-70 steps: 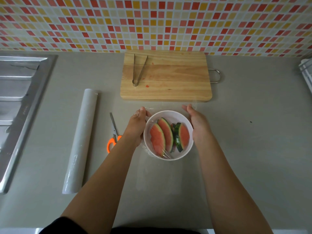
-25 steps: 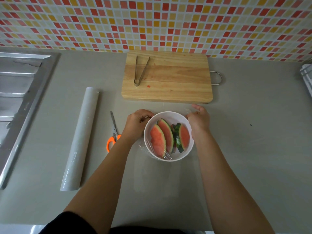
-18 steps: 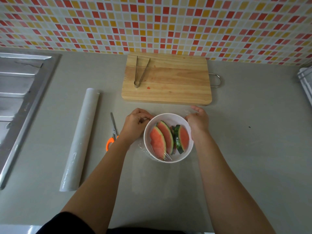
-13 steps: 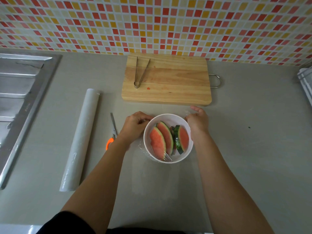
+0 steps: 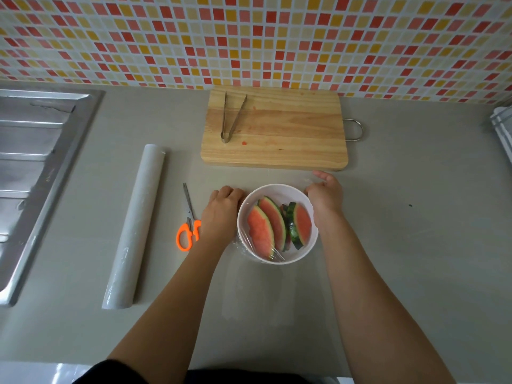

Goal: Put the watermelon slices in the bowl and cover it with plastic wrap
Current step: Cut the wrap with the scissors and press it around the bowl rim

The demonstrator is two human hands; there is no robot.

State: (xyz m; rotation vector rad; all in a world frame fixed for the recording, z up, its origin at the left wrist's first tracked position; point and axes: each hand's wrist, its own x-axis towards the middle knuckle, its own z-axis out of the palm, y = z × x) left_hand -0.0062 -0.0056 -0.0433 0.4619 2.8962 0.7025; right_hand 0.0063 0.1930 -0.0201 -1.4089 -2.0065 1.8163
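One white bowl (image 5: pixel 277 187), three watermelon slices (image 5: pixel 260 231) showing inside, one sheet of plastic wrap (image 5: pixel 257 295) over it and trailing toward the person. Left hand (image 5: pixel 221 214) and right hand (image 5: pixel 325 196) flank the rim, fingers curled onto the film (fingertips hidden). One roll (image 5: pixel 135 225), one pair of scissors (image 5: pixel 188 225), one cutting board (image 5: pixel 291 134) carrying tongs (image 5: pixel 231 117). Grey counter (image 5: pixel 415 245), steel sink (image 5: pixel 33 167) left, mosaic-tiled wall (image 5: pixel 249 37) behind. Slices run far-to-near, rinds rightward.

wooden board (image 5: pixel 277 134), metal tongs (image 5: pixel 231 117), matt counter (image 5: pixel 415 217)
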